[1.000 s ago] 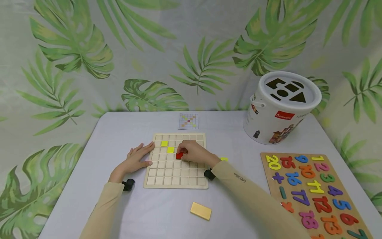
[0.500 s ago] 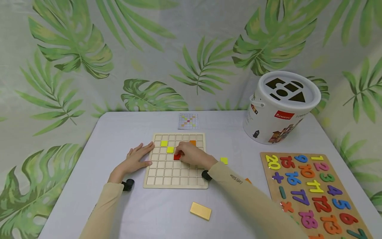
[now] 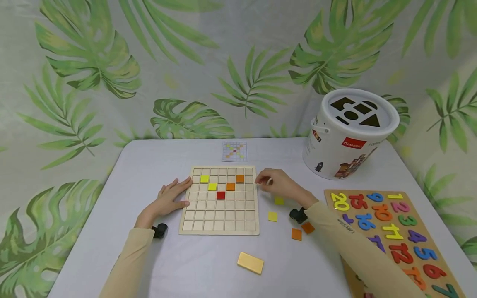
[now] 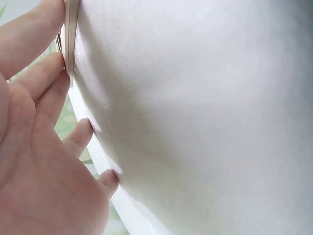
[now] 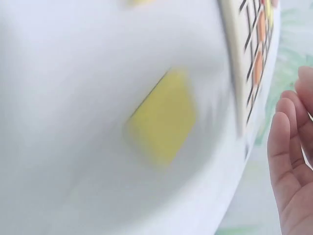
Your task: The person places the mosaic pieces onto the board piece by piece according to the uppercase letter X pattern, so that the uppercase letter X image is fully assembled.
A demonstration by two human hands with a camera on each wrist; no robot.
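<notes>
My left hand [image 3: 169,200] lies with straight fingers against the left edge of a wooden grid board [image 3: 208,215]; in the left wrist view its thumb and some fingertips touch the board's side. Two yellow tiles [image 3: 204,179] [image 3: 212,186], a red tile [image 3: 221,195] and two orange tiles [image 3: 230,186] [image 3: 240,178] sit in the board's squares, forming a V. Just right of the board hovers my right hand [image 3: 281,184], fingers loosely bent and holding nothing. Below it lies a loose yellow tile [image 5: 164,120], blurred in the right wrist view.
Another yellow tile [image 3: 273,216] and two loose orange tiles [image 3: 296,234] [image 3: 307,227] lie right of the board. A patterned card [image 3: 235,151] is behind it, a gold block [image 3: 250,263] in front. A white bucket [image 3: 346,149] and number puzzle [image 3: 395,244] stand rightward.
My right hand has let go of the red tile, which now lies flat in its square, and has moved right off the board. My left hand has stayed put.
</notes>
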